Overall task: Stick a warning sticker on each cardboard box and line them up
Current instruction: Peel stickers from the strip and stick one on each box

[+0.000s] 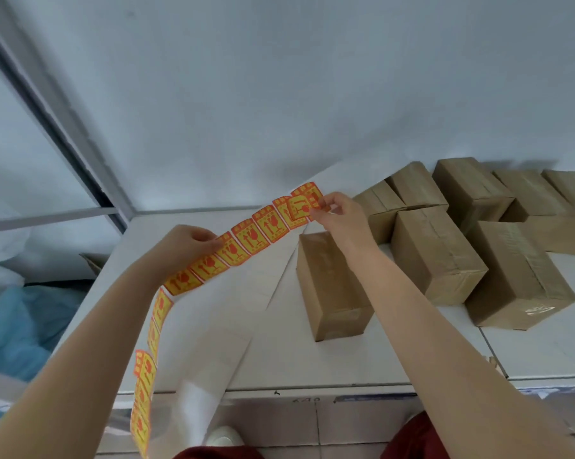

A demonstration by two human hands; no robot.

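Yellow-and-orange labels are covering the sticker strip (243, 245), which the head camera is catching stretched in the air above the white table (213, 342). The left hand (183, 243) is gripping the strip partway along, fingers curled over its upper edge, while the tail is hanging past the table's near edge toward the floor. The right hand (340, 215) is pinching the end sticker (298, 208) between thumb and fingertips. That sticker is sitting skewed against its neighbours, so it is looking partly lifted — how much is free is hard to tell.

The step in hand is looking like the peel. The left hand should be holding the backing taut close to the lifting edge, with the right drawing the sticker back low and slowly by one corner — then laying it square to a box's long edges.

The strip's long axis is running from low on the left up to the right and away from the person, printed face turned toward the camera. Under the right forearm the nearest box (332, 286) is lying on the table, taped top facing up. Its long axis is pointing away from the person and leaning a little left at the far end. The other boxes (471, 193) are sitting bunched at mixed angles farther right, none showing a sticker from here.
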